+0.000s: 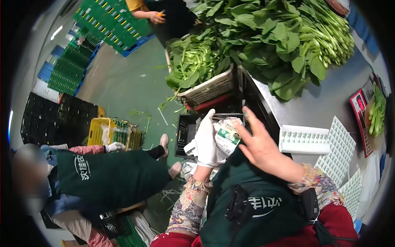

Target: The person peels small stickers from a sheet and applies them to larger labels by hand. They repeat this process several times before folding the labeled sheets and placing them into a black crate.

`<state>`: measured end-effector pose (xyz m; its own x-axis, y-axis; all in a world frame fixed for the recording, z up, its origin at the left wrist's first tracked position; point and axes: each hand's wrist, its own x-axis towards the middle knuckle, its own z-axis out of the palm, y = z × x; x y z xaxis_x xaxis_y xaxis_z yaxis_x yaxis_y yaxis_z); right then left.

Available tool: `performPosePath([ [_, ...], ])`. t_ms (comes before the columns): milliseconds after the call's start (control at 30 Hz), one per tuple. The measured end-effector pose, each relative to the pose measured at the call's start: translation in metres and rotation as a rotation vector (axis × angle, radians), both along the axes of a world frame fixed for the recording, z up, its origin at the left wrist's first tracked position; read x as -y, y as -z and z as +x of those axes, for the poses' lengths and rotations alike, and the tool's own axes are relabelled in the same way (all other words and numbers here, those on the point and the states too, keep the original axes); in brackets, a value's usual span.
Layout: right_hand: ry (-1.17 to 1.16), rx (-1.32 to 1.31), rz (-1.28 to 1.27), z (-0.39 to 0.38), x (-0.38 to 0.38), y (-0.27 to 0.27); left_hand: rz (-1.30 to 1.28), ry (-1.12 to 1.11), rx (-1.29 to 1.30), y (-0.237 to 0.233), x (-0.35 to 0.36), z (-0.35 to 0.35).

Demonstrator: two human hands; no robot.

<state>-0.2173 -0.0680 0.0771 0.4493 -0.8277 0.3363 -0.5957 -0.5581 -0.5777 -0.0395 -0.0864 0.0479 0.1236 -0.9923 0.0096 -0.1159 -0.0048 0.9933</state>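
Note:
My left hand point(206, 142), in a white glove, grips printed white-and-green plastic bags point(227, 138) at their left side. My bare right hand point(265, 145) is open beside them, its fingers spread and the fingertips right at the bags' right edge. Below both hands stands a black crate point(183, 136) holding more pale packaging, partly hidden by my glove.
Leafy greens point(284, 41) are heaped on the metal table point(269, 96), near label sheets point(335, 150) and a red scale point(360, 119). A crate of greens point(205, 88) stands ahead. At left is a co-worker in a green apron point(119, 177); another person's hand point(157, 17) shows behind.

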Motion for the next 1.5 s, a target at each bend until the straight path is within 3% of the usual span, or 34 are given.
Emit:
performPosePath([
  [133, -0.022, -0.094, -0.263, 0.042, 0.014, 0.007, -0.004, -0.011, -0.479, 0.008, -0.021, 0.025],
  [167, -0.016, -0.084, -0.289, 0.048, 0.017, 0.005, -0.118, 0.017, -0.553, 0.006, -0.026, 0.027],
  [233, -0.005, -0.068, -0.323, 0.054, 0.025, 0.002, -0.071, 0.003, -0.480, 0.009, -0.039, 0.046],
  [267, -0.004, -0.059, -0.337, 0.056, 0.028, 0.002, 0.058, 0.104, -0.154, 0.016, -0.046, 0.069],
  [367, 0.017, -0.106, -0.339, 0.057, 0.035, 0.011, 0.317, 0.046, -0.208, 0.031, -0.072, 0.083],
  [400, 0.057, -0.175, -0.276, 0.054, 0.040, 0.021, 0.237, -0.051, -0.140, 0.022, -0.074, 0.074],
  [433, 0.094, -0.248, -0.210, 0.049, 0.042, 0.031, 0.313, -0.053, -0.317, 0.015, -0.077, 0.072],
  [567, -0.182, 0.452, 0.737, 0.036, 0.043, 0.034, 0.204, -0.142, -0.298, 0.027, -0.070, 0.062],
  [667, -0.275, 0.549, 0.932, 0.050, 0.023, 0.017, 0.193, -0.090, -0.289, 0.027, -0.065, 0.056],
  [733, -0.250, 0.486, 0.822, 0.059, 0.016, 0.021, 0.218, -0.083, -0.396, 0.019, -0.064, 0.047],
  [967, -0.056, 0.340, 0.322, 0.054, 0.012, 0.034, 0.186, -0.086, -0.373, 0.028, -0.061, 0.036],
  [1100, -0.025, 0.645, 0.678, 0.054, 0.004, 0.020, 0.136, -0.042, -0.469, 0.018, -0.056, 0.034],
  [1167, -0.059, 0.867, 0.642, 0.053, 0.011, 0.021, 0.106, 0.047, -0.466, 0.009, -0.059, 0.031],
  [1233, -0.023, 0.966, 0.647, 0.044, 0.026, 0.021, 0.312, 0.232, -0.225, 0.021, -0.063, 0.053],
  [1300, 0.058, 0.931, 0.568, 0.041, 0.035, 0.021, 0.432, 0.113, -0.272, 0.025, -0.066, 0.055],
  [1333, 0.060, 0.911, 0.634, 0.039, 0.032, 0.021, 0.288, 0.033, -0.373, 0.028, -0.066, 0.050],
  [1433, -0.109, 0.690, 0.789, 0.047, 0.010, 0.018, 0.297, -0.081, -0.453, 0.025, -0.062, 0.043],
  [1500, -0.193, 0.572, 0.744, 0.054, 0.000, 0.024, 0.269, -0.048, -0.382, 0.029, -0.060, 0.041],
])
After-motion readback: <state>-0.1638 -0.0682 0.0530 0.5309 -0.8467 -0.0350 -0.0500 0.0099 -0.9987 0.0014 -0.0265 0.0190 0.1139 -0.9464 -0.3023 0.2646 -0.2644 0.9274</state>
